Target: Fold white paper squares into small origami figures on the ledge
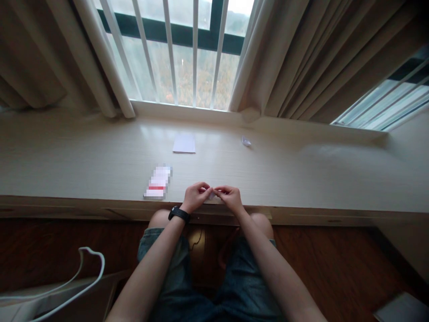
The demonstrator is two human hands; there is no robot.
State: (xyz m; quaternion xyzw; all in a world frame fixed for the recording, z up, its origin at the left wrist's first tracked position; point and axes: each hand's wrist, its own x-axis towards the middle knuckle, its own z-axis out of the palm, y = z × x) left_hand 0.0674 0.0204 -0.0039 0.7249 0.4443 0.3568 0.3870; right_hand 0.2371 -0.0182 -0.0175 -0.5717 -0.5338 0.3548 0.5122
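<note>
My left hand (196,196) and my right hand (229,197) meet at the near edge of a pale window ledge (301,174). Both are closed in a pinch on one small white piece of paper (212,195), which mostly hides between the fingertips. A black watch (178,213) sits on my left wrist. My knees in denim shorts show below the ledge.
On the ledge lie a white paper sheet (184,144), a tiny folded paper bit (246,141) and a blurred white and red packet (157,181). Beige curtains flank a barred window. A white bag handle (90,264) sits at lower left over the dark wood floor.
</note>
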